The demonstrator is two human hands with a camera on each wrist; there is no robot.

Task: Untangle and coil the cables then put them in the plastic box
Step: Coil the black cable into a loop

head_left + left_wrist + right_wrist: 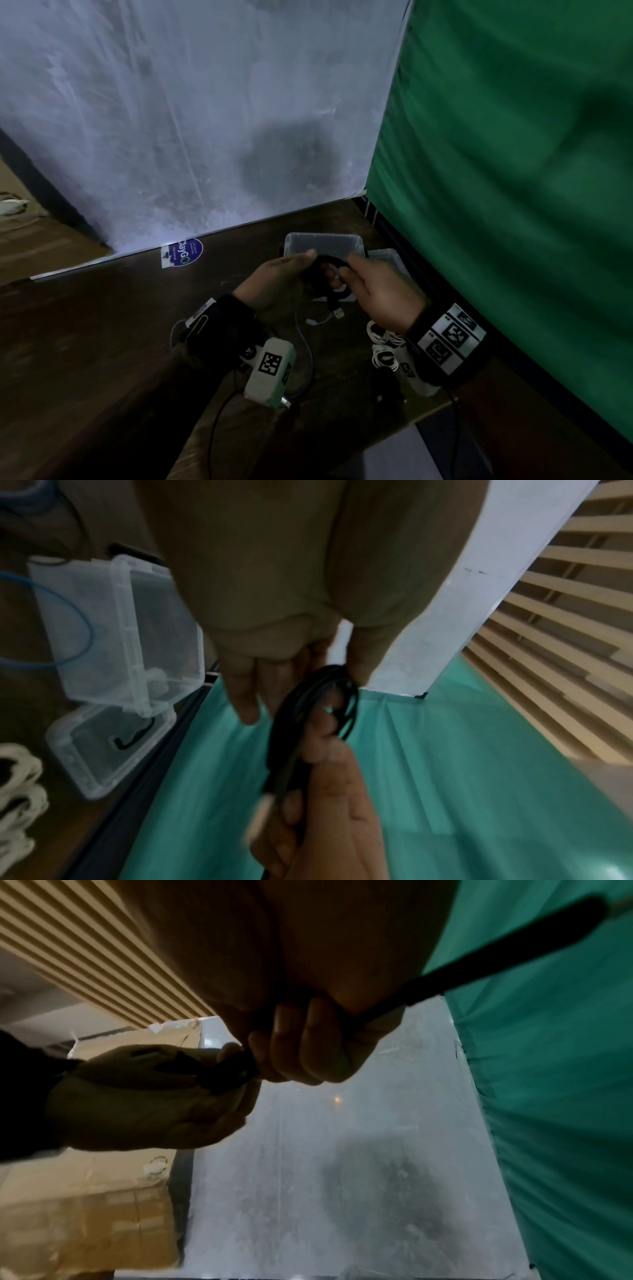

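Both hands met on a coil of black cable (pixel 330 270), held in the air just above the near edge of the clear plastic box (pixel 323 244). The right hand (pixel 378 291) had its fingers (pixel 308 1047) curled tight round one side of the coil, with a straight run of the same cable passing out past the base of the thumb. The left hand (pixel 277 282) took the opposite side: its thumb and fingertips (pixel 245 693) closed on the loops as a pinch, the palm turned toward the right hand. The cable's USB plug (pixel 339 312) hung free below the coil, on the near side of the box.

The box stood open on the dark wooden table (pixel 102 325). Its lid (pixel 103 753) lay just beside the box, toward the green cloth (pixel 513 171). Nearer than the box, a thin blue cable (pixel 308 346) lay in loose curves on the table below the left wrist. Also nearer than the box, under the right wrist, two bundles of white cable (pixel 382 346) lay side by side, already wound. A white sheet (pixel 205 120) stood upright behind the box, with a round blue sticker (pixel 186 251) at its foot, to the left of the box. The green cloth hung close on the right of the box.
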